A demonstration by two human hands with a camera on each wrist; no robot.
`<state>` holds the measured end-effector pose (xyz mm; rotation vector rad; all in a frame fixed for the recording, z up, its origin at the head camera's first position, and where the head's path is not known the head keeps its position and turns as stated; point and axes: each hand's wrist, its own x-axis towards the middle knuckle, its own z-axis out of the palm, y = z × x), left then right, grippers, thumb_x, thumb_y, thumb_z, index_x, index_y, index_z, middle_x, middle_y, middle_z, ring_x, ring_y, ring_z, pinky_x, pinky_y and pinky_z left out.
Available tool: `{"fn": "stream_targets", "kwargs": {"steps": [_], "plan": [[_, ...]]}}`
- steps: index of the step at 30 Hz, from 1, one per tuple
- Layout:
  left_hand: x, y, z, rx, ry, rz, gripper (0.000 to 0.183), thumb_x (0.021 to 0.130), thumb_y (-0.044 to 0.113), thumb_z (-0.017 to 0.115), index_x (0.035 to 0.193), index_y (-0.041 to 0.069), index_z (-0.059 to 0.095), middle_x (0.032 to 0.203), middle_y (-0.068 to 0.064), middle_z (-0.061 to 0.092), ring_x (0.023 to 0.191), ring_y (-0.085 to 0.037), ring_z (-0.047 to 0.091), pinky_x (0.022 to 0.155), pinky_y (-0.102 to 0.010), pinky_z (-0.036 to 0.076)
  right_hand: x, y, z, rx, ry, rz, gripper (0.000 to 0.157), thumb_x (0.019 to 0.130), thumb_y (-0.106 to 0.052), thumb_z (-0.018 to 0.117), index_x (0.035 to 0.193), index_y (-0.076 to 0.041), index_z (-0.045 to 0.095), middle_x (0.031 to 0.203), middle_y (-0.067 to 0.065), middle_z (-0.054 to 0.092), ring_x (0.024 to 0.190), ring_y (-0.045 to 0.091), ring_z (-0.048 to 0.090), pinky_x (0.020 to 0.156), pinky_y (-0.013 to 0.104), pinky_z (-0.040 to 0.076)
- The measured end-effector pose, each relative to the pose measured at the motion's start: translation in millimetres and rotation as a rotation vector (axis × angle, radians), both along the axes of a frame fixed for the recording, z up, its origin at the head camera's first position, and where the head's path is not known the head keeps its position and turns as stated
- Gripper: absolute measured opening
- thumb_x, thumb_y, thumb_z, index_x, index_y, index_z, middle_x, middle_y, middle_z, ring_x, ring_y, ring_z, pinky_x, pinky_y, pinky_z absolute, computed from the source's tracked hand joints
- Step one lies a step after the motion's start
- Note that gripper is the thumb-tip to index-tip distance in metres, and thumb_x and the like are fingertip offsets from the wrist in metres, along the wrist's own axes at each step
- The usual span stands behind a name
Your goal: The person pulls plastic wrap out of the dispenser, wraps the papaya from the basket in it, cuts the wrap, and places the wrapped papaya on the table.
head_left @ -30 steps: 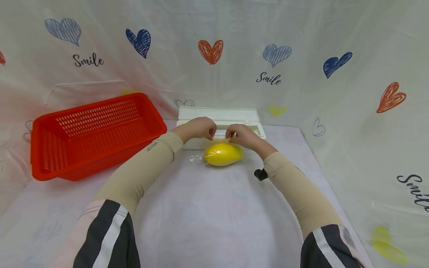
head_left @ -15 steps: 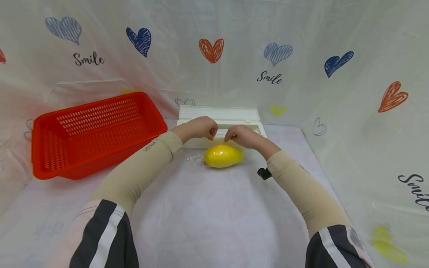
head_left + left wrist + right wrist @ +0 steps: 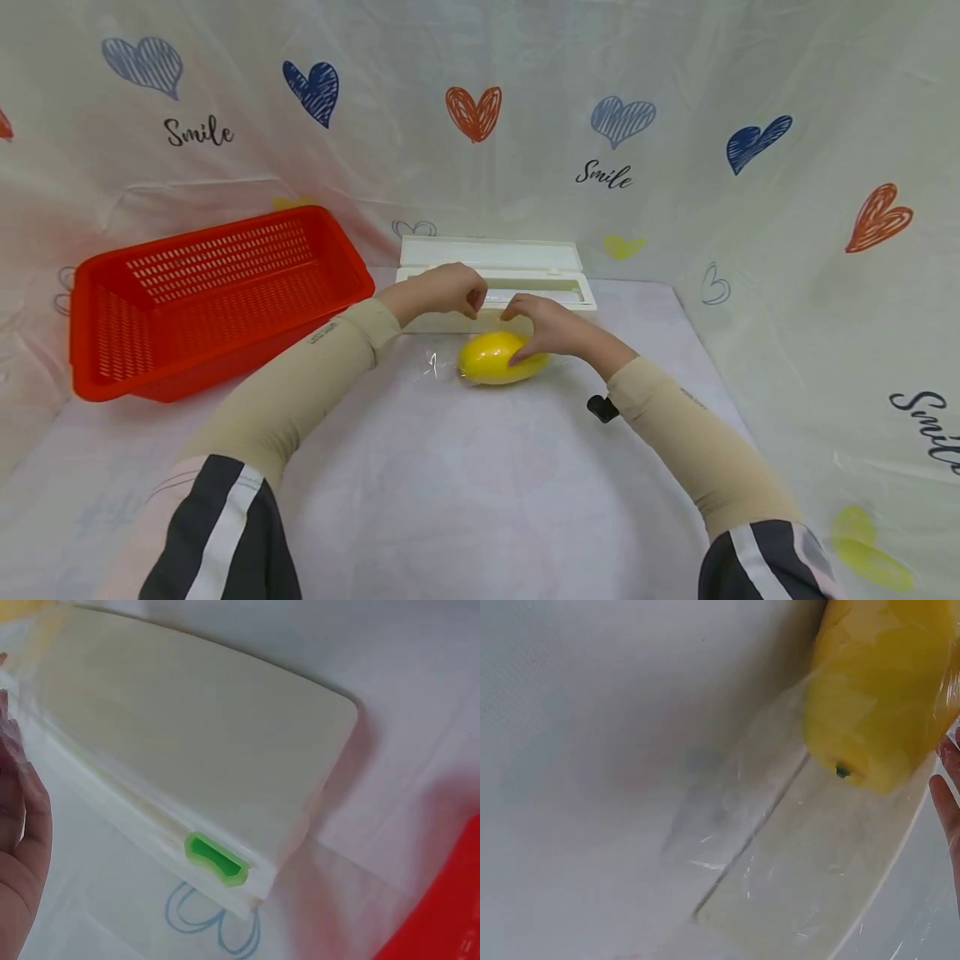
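Observation:
A smooth yellow oval fruit (image 3: 489,358) with a small green tip lies on the white cloth, covered by clear cling film (image 3: 810,877). Behind it stands a white cling film dispenser (image 3: 577,312), lid raised, its roll partly visible. My left hand (image 3: 448,290) pinches the film just in front of the dispenser; in the left wrist view only part of that hand shows at the left edge. Over the fruit's right side, my right hand (image 3: 558,327) spreads thumb and fingers apart. Its thumb overlaps the fruit and its fingertips are near the film behind it.
A red plastic basket (image 3: 225,317) with slotted walls stands to the left, close to my left forearm. A white heart-printed sheet (image 3: 540,50) hangs behind the table. A green latch (image 3: 217,859) sits on the dispenser's end.
My right hand has come off its pinch at the film, opened and moved down toward me onto the fruit's right side. The fruit has shifted slightly toward me. The left hand stays nearly in place.

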<state>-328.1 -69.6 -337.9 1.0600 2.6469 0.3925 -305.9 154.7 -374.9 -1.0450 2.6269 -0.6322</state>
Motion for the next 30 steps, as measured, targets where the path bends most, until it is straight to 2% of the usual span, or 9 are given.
{"fn": "stream_targets", "kwargs": {"steps": [7, 12, 16, 19, 30], "plan": [[5.0, -3, 1.2, 0.066, -0.067, 0.008, 0.014, 0.084, 0.009, 0.077, 0.079, 0.009, 0.064, 0.077, -0.002, 0.063, 0.075, -0.019, 0.054, 0.074, -0.029, 0.049, 0.1, 0, -2.2, -0.087, 0.007, -0.006, 0.058, 0.07, -0.03, 0.089, 0.114, -0.002, 0.063, 0.108, 0.004, 0.063, 0.105, 0.023, 0.06, 0.095, 0.039, 0.048], [10.2, 0, 0.6, 0.081, -0.117, 0.056, 0.011, 0.084, 0.008, 0.077, 0.08, 0.009, 0.067, 0.079, -0.003, 0.064, 0.076, -0.02, 0.055, 0.074, -0.028, 0.05, -1.0, -2, -3.4, -0.106, 0.0, -0.025, 0.049, 0.072, -0.025, 0.089, 0.11, -0.005, 0.065, 0.104, 0.003, 0.064, 0.101, 0.022, 0.063, 0.09, 0.035, 0.051], [14.7, 2, -4.1, 0.084, -0.12, 0.105, 0.009, 0.082, 0.01, 0.079, 0.08, 0.009, 0.07, 0.079, -0.002, 0.066, 0.076, -0.019, 0.056, 0.074, -0.027, 0.051, -2.7, -2, -5.2, -0.117, -0.016, -0.037, 0.045, 0.073, -0.022, 0.088, 0.108, -0.006, 0.066, 0.103, 0.003, 0.064, 0.099, 0.021, 0.063, 0.089, 0.033, 0.051], [17.9, 4, -6.9, 0.092, -0.112, 0.117, 0.007, 0.082, 0.011, 0.08, 0.081, 0.009, 0.073, 0.08, -0.001, 0.068, 0.077, -0.018, 0.059, 0.076, -0.027, 0.052, -3.9, -2, -6.2, -0.122, -0.009, -0.026, 0.042, 0.073, -0.022, 0.087, 0.106, -0.006, 0.067, 0.103, 0.003, 0.064, 0.098, 0.02, 0.063, 0.089, 0.033, 0.052], [22.6, 8, -18.3, 0.148, -0.16, 0.072, 0.007, 0.079, 0.009, 0.082, 0.081, 0.007, 0.076, 0.076, 0.0, 0.07, 0.07, -0.015, 0.06, 0.069, -0.024, 0.052, -5.2, 1, -7.1, -0.139, 0.022, 0.02, 0.036, 0.073, -0.021, 0.087, 0.101, -0.005, 0.07, 0.099, 0.002, 0.064, 0.094, 0.019, 0.064, 0.086, 0.03, 0.052]]}}
